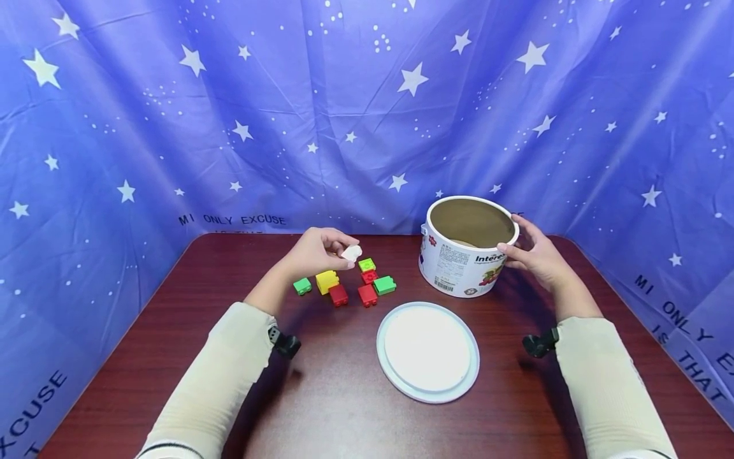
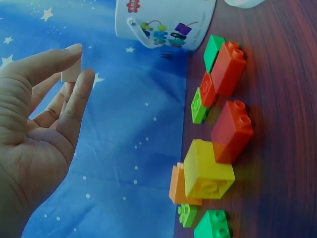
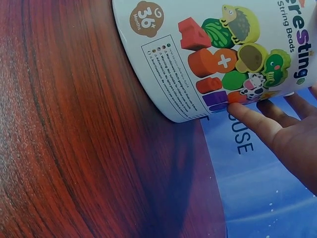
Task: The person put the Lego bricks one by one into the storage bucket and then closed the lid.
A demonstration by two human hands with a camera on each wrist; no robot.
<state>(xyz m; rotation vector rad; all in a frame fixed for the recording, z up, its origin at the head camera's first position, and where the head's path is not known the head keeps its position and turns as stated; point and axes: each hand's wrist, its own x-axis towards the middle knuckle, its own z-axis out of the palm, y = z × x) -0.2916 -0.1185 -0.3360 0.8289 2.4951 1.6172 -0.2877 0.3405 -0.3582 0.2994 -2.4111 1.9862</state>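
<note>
My left hand (image 1: 321,250) pinches a small white block (image 1: 352,253) between thumb and fingertips, above the far side of the table. In the left wrist view the same white block (image 2: 72,72) is partly covered by the fingers. To the right, a white printed bucket (image 1: 459,264) stands without its lid, its inside showing brown. My right hand (image 1: 533,255) holds the bucket's right side near the rim, thumb in front and fingers farther back. Below the left hand lie red blocks (image 1: 338,295), a yellow block (image 1: 327,282) and green blocks (image 1: 385,285).
A round white lid (image 1: 427,350) lies on the dark wooden table (image 1: 321,395), in front of the bucket. In the left wrist view an orange block (image 2: 177,184) sits behind the yellow one. A blue starry cloth (image 1: 344,115) hangs around the table's back and sides.
</note>
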